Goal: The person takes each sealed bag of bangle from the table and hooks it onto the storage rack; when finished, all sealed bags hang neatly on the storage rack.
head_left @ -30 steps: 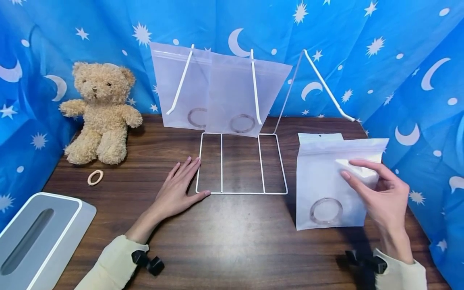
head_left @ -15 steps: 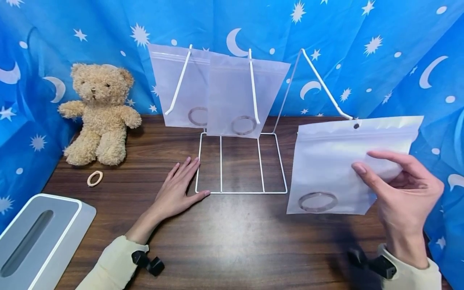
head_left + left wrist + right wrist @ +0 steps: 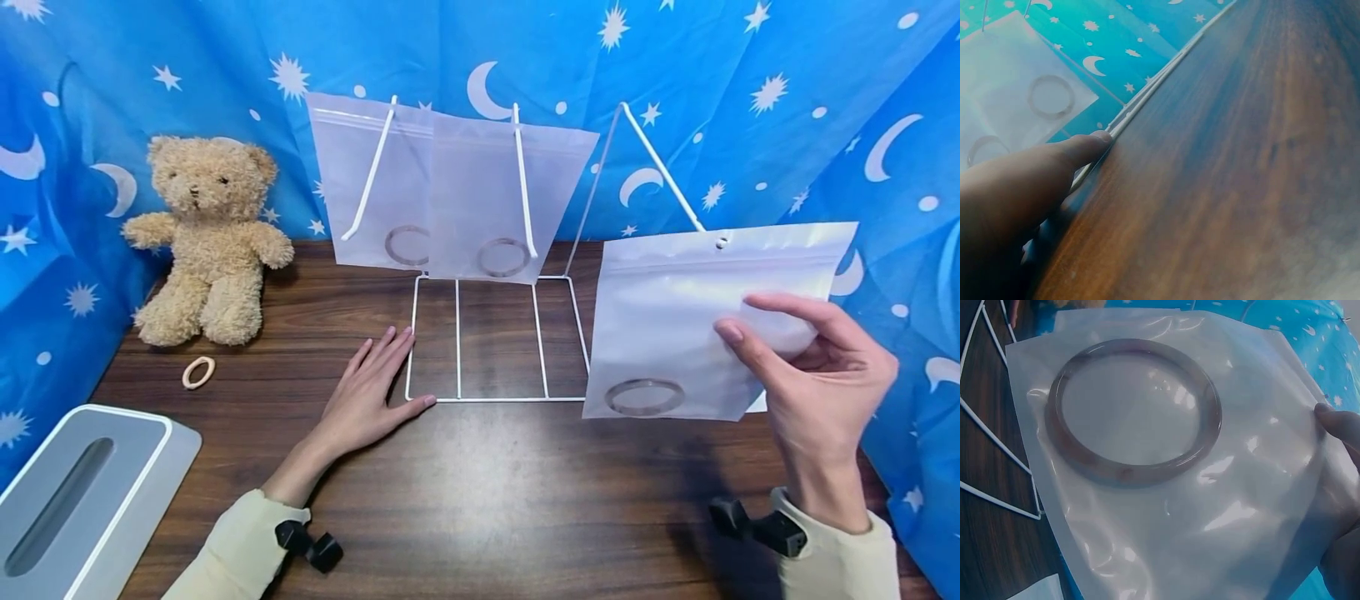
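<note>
My right hand (image 3: 828,367) pinches a white zip bag (image 3: 675,312) by its right side, thumb in front. A brownish bangle (image 3: 1132,412) shows through the bag near its bottom. The bag hangs above the table, its punched hole right at the end of the rack's right prong (image 3: 660,162). My left hand (image 3: 367,383) lies spread with straight fingers at the left side of the white wire rack's base (image 3: 502,400), thumb (image 3: 1094,144) on the front wire. Two similar bags, a left bag (image 3: 367,183) and a middle bag (image 3: 480,200), hang on the other prongs.
A teddy bear (image 3: 210,242) sits at the back left, a small wooden ring (image 3: 198,372) before it. The grey tissue box (image 3: 150,483) stands at the front left. A white corner (image 3: 759,402) shows on the table behind the held bag. Blue curtain (image 3: 562,50) encloses the back and sides.
My right hand has lifted the bag off the table at the right, then moved it left and up until its hole meets the right prong's end. The left hand has stayed put.
</note>
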{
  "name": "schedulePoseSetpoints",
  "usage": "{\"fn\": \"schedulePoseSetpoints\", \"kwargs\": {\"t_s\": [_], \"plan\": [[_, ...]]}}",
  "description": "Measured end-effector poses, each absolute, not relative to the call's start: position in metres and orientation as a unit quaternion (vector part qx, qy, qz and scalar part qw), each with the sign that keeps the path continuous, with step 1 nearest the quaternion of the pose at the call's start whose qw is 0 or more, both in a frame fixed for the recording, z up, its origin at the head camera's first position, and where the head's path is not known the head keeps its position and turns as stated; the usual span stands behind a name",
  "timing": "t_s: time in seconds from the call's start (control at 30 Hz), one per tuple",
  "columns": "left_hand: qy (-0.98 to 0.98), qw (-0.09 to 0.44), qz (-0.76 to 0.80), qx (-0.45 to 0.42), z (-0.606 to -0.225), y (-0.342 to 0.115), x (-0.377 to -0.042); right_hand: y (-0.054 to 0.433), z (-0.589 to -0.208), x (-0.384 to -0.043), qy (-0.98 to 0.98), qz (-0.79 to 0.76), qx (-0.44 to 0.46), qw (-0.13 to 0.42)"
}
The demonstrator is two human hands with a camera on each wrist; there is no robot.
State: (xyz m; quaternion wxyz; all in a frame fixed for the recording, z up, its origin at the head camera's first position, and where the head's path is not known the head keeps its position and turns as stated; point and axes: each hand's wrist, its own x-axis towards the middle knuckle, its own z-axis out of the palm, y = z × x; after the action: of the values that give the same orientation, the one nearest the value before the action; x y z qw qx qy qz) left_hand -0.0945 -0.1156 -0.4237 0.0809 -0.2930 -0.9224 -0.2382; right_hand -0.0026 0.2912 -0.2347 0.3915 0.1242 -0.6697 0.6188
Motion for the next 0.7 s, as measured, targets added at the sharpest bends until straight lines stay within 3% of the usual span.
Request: {"fn": "schedulePoseSetpoints", "kwargs": {"t_s": [0.3, 0.7], "plan": [[-0.925, 0.08, -0.234, -0.288, -0.426, -0.117, -0.093, 0.295, -0.246, -0.021, -0.647, 0.651, 0.133, 0.373], [-0.924, 0.089, -0.233, -0.291, -0.425, -0.116, -0.096, 0.291, -0.259, -0.075, -0.642, 0.677, 0.098, 0.347]]}}
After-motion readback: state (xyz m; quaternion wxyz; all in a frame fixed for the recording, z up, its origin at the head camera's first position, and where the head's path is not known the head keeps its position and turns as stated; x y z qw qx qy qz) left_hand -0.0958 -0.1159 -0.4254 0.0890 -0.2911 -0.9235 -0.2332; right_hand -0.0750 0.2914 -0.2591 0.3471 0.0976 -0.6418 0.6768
